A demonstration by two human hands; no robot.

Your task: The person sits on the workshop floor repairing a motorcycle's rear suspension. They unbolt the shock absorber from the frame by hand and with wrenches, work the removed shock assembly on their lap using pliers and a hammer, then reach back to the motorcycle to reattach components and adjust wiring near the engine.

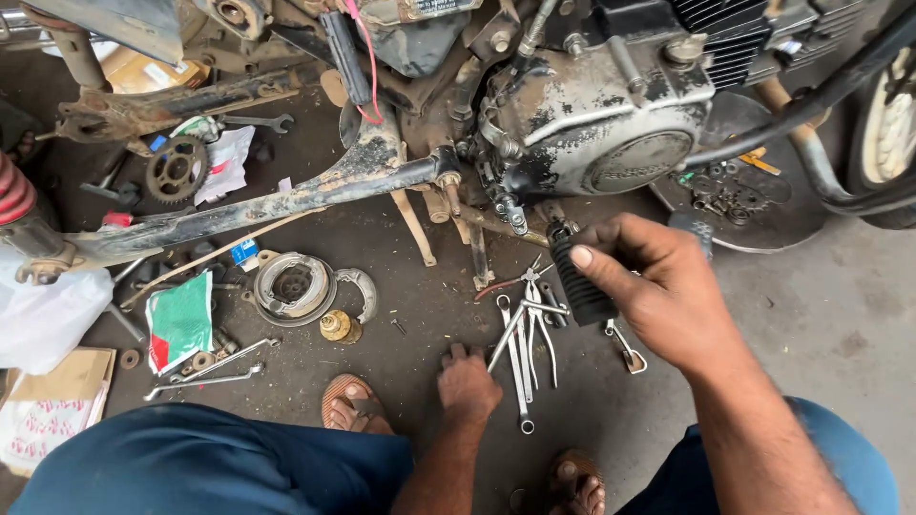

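My right hand (658,291) grips a black ribbed rubber footpeg (575,277) that sticks out from below the motorcycle engine (596,119). My left hand (467,384) rests on the dirty floor, fingers down, just left of a pile of several wrenches (525,334). I crouch in blue trousers with sandalled feet either side of my left arm.
A rusty swingarm (286,195) runs left from the engine. On the floor lie a brake drum plate (294,284), a brake shoe (363,291), a brass part (336,326), a green packet (181,319), a sprocket (177,169), two long rods (205,374) and a tray of small parts (739,195).
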